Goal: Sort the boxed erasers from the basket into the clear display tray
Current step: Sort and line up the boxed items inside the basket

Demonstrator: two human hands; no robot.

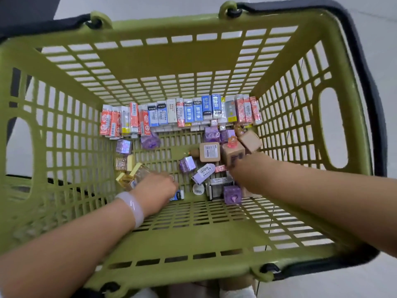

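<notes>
Olive-green basket (193,67) with dark handles (363,61)

Along the far wall stands a row of boxed erasers: orange-red and white ones (111,122) at both ends, blue and white ones (197,110) in the middle. Loose boxes nearer are translucent purple (232,194), plain tan cardboard (209,151) and clear yellow (137,173). A pale, milky bracelet (134,206) circles the left wrist.

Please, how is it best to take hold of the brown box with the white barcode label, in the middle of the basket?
Probably pinch the brown box from above across its left and right sides: it lies flat, label up, with bare basket floor on its left.
</notes>
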